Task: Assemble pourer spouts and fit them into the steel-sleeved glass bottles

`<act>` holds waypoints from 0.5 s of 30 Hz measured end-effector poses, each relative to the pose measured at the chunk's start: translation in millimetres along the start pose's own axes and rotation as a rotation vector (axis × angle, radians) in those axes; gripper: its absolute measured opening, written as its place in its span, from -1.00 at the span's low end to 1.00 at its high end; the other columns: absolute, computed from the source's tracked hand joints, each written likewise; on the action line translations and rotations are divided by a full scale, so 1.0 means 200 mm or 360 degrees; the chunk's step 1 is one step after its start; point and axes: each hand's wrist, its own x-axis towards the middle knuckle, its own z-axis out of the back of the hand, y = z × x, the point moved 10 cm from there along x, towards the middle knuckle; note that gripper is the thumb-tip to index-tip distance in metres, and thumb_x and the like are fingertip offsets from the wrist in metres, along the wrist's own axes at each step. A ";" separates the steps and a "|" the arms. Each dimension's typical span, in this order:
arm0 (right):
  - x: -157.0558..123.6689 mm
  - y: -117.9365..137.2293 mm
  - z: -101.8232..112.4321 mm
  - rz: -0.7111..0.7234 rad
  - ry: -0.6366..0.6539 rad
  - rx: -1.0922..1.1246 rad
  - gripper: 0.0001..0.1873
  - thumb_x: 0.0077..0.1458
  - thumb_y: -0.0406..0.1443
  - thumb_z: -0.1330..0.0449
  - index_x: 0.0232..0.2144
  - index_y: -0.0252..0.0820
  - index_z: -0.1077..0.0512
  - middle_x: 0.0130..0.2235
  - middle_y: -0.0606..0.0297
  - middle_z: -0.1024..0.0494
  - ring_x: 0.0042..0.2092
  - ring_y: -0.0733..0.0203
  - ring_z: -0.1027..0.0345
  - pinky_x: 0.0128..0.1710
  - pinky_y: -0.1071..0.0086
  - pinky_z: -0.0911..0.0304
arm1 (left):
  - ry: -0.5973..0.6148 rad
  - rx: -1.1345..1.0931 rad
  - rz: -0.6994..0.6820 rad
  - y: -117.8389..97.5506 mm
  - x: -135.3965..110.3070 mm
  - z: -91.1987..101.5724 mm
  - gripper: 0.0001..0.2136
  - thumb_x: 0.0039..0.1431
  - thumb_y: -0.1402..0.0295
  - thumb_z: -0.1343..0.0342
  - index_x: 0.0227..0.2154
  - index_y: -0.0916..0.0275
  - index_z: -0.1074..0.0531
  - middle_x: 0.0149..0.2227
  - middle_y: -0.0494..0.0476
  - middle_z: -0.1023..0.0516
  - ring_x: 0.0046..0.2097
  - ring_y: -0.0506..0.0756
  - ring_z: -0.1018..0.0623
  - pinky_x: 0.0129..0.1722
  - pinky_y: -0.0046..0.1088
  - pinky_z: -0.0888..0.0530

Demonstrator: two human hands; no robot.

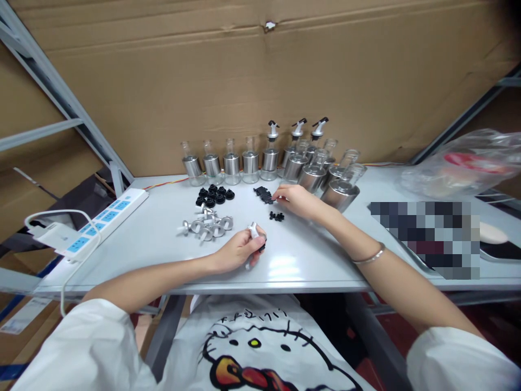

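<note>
Left hand [238, 251]: fingers grasping a silver spout [254, 230]. Right hand [296, 200]: fingertips at the black levers [263, 194] on the desk [142, 247]; unclear whether any is gripped.

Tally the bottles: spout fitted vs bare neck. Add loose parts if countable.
Spouted bottles: 3
Bare-neck bottles: 9
Total: 12 bottles
Loose silver spouts, black stoppers and small black pieces overlap too much for a reliable count.
</note>
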 end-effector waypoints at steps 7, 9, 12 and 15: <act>-0.01 0.01 -0.01 -0.0071 0.0048 -0.0095 -0.78 0.12 -0.43 -0.08 -0.35 -0.28 -0.54 -0.27 0.09 -0.54 -0.29 0.12 -0.40 -0.25 0.34 -0.23 | 0.0004 -0.0009 -0.0014 0.00 0.00 0.00 -0.50 0.09 -0.18 0.01 -0.41 0.24 -0.17 -0.58 -0.14 -0.25 -0.61 -0.12 -0.29 -0.56 -0.56 -0.24; -0.01 0.02 0.00 -0.0068 0.0030 -0.0094 -0.79 0.11 -0.44 -0.08 -0.32 -0.29 -0.53 -0.26 0.08 -0.53 -0.28 0.12 -0.40 -0.24 0.35 -0.23 | 0.0002 -0.0019 -0.0011 0.00 0.00 0.00 -0.50 0.08 -0.18 0.01 -0.41 0.24 -0.17 -0.58 -0.14 -0.25 -0.61 -0.12 -0.30 -0.56 -0.56 -0.24; -0.01 0.05 -0.02 0.0029 0.0105 -0.0013 -0.81 0.09 -0.43 -0.13 -0.26 -0.29 -0.53 -0.23 0.09 -0.53 -0.27 0.14 -0.40 -0.23 0.36 -0.25 | -0.0001 -0.0020 -0.0004 0.00 0.00 0.00 -0.50 0.07 -0.18 0.00 -0.40 0.24 -0.17 -0.58 -0.14 -0.25 -0.61 -0.12 -0.30 -0.56 -0.56 -0.25; -0.01 0.09 -0.06 0.0137 0.0209 0.0086 -0.81 0.08 -0.43 -0.16 -0.25 -0.29 -0.54 -0.23 0.10 -0.55 -0.26 0.15 -0.42 -0.20 0.36 -0.27 | -0.0010 -0.0005 0.0007 -0.01 0.00 0.00 -0.51 0.08 -0.17 0.00 -0.40 0.24 -0.17 -0.58 -0.14 -0.25 -0.61 -0.12 -0.30 -0.56 -0.56 -0.25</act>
